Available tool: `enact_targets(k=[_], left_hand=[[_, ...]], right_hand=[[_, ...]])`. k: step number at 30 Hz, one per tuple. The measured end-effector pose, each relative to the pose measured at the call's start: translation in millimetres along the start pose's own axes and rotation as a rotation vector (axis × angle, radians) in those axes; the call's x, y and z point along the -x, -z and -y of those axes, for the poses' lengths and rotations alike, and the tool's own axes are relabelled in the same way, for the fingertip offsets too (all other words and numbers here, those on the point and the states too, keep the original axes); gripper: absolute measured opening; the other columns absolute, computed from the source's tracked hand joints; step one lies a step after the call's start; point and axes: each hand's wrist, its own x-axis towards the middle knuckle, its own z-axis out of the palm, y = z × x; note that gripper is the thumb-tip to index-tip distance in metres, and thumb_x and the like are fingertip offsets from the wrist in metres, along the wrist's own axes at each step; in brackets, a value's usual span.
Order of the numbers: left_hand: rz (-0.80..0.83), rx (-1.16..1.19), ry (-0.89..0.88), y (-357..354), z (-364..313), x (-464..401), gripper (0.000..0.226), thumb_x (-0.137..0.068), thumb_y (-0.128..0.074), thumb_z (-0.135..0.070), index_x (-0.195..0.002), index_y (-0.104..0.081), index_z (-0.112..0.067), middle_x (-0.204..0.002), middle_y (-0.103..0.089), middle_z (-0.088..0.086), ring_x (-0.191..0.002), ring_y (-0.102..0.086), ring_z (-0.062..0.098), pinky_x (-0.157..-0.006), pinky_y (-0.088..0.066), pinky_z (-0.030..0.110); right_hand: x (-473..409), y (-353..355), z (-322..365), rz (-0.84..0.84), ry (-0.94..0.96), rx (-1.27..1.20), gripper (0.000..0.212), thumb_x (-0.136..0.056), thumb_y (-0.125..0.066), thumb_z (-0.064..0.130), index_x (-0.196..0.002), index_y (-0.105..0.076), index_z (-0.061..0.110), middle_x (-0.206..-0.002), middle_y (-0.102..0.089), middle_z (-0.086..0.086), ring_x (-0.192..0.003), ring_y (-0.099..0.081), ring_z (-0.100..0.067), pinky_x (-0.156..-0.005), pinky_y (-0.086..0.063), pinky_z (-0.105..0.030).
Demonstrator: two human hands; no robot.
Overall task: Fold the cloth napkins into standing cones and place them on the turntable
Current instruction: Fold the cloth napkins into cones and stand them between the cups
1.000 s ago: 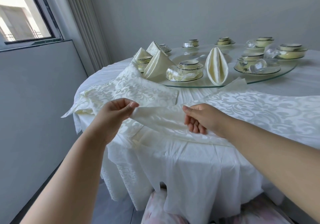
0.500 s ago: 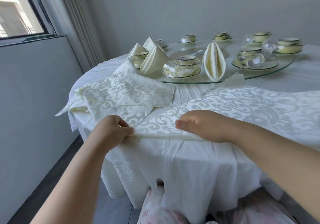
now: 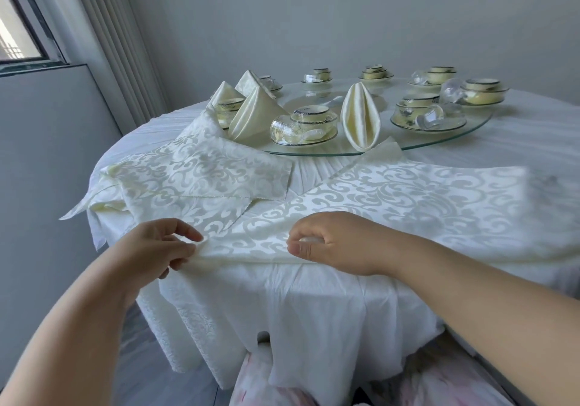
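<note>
A cream damask napkin [image 3: 392, 198] lies spread flat along the table's near edge. My left hand [image 3: 157, 248] pinches its near left corner between thumb and fingers. My right hand [image 3: 332, 242] grips the same near edge a little to the right, fingers curled on the cloth. A pile of further napkins [image 3: 201, 167] lies to the left behind my hands. On the glass turntable [image 3: 470, 129] stand three folded cones [image 3: 255, 114] at the left and one pleated upright napkin [image 3: 360, 117] near the front rim.
Several yellow bowl-and-plate sets [image 3: 310, 123] wrapped in clear film ring the turntable. The round table wears a white tablecloth [image 3: 298, 305] hanging to the floor. A grey wall and window [image 3: 18, 38] are close on the left. A floral seat [image 3: 270, 383] sits below the table edge.
The napkin's near edge, held lifted between both hands a second ago, now lies down on the table edge. Both hands came lower and nearer, still holding it.
</note>
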Motion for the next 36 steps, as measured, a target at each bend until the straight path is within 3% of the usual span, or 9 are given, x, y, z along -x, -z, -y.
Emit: enact_targets(k=[6,11,12,16,19,22,26,31,36], left_hand=[[0.036,-0.029,-0.017,2.0,-0.6,4.0,0.018,-0.088,-0.060,-0.002,-0.086,-0.072,-0.014,-0.058,-0.052,0.003,-0.059,-0.044,0.017,-0.055,-0.035,0.027],[0.104,0.311,0.036,3.7,-11.0,-0.7,0.020,-0.090,-0.062,-0.013,-0.078,-0.077,-0.008,-0.066,-0.057,0.004,-0.059,-0.049,0.012,-0.059,-0.046,0.024],[0.165,0.421,0.028,5.5,-14.2,-1.1,0.016,-0.085,-0.068,-0.018,-0.081,-0.077,-0.006,-0.068,-0.057,0.005,-0.060,-0.052,0.011,-0.060,-0.050,0.024],[0.333,0.556,-0.105,8.6,-24.2,-5.3,0.057,-0.044,-0.095,-0.027,-0.094,-0.077,-0.007,-0.077,-0.067,0.006,-0.074,-0.066,0.012,-0.068,-0.055,0.020],[0.138,0.459,-0.200,1.1,-34.2,-7.9,0.016,-0.063,-0.077,-0.013,-0.079,-0.079,-0.016,-0.072,-0.069,0.001,-0.068,-0.064,0.010,-0.065,-0.054,0.018],[-0.011,0.324,-0.310,-2.8,-40.5,-8.8,0.005,-0.075,-0.071,-0.011,-0.078,-0.073,-0.015,-0.067,-0.066,-0.005,-0.059,-0.055,0.003,-0.066,-0.044,0.021],[0.047,0.399,-0.390,9.6,-41.3,-4.2,0.008,-0.066,-0.080,-0.016,-0.069,-0.072,-0.018,-0.090,-0.070,0.002,-0.092,-0.062,0.014,-0.090,-0.043,0.029],[0.231,0.538,-0.424,19.2,-32.3,-0.7,0.030,-0.060,-0.083,-0.029,-0.070,-0.065,-0.007,-0.078,-0.063,0.019,-0.080,-0.062,0.030,-0.073,-0.054,0.026],[0.248,0.526,-0.355,7.1,-32.8,-8.8,0.046,-0.049,-0.091,-0.042,-0.073,-0.070,-0.008,-0.073,-0.061,0.014,-0.070,-0.064,0.022,-0.068,-0.056,0.024]], right_hand=[[1.7,0.3,-4.3,0.005,0.018,0.089,0.056,-0.085,-0.050,0.065,-0.132,-0.048,0.035,-0.139,-0.042,0.021,-0.126,-0.040,0.000,-0.104,-0.032,-0.021],[6.5,-6.6,1.5,-0.151,0.082,0.186,0.044,-0.075,-0.061,0.067,-0.103,-0.057,0.034,-0.101,-0.051,0.019,-0.098,-0.043,0.002,-0.088,-0.040,-0.019],[6.6,-6.8,3.5,-0.169,0.085,0.193,0.040,-0.075,-0.062,0.066,-0.098,-0.058,0.033,-0.097,-0.051,0.018,-0.095,-0.044,0.002,-0.086,-0.041,-0.020],[10.1,-7.7,8.2,-0.237,0.040,0.230,0.034,-0.079,-0.063,0.060,-0.095,-0.057,0.030,-0.092,-0.054,0.015,-0.091,-0.047,-0.003,-0.082,-0.044,-0.024],[15.1,-8.8,10.8,-0.310,-0.019,0.284,0.025,-0.086,-0.058,0.050,-0.095,-0.057,0.027,-0.088,-0.054,0.013,-0.089,-0.049,-0.009,-0.076,-0.042,-0.026],[21.6,-5.3,12.7,-0.343,-0.058,0.304,0.019,-0.095,-0.049,0.038,-0.090,-0.058,0.022,-0.084,-0.060,0.007,-0.082,-0.054,-0.014,-0.072,-0.044,-0.030],[36.2,4.8,22.2,-0.203,-0.041,0.081,0.017,-0.092,-0.056,0.036,-0.081,-0.061,0.024,-0.074,-0.058,0.011,-0.071,-0.053,-0.005,-0.065,-0.042,-0.021],[34.1,28.5,18.4,0.017,-0.044,-0.156,0.020,-0.091,-0.059,0.039,-0.092,-0.069,0.022,-0.086,-0.069,0.011,-0.079,-0.063,-0.004,-0.077,-0.051,-0.024],[-11.5,70.4,-39.1,0.011,-0.318,0.178,0.051,-0.098,-0.032,0.054,-0.125,-0.054,0.017,-0.127,-0.057,-0.004,-0.116,-0.053,-0.021,-0.097,-0.038,-0.034]])
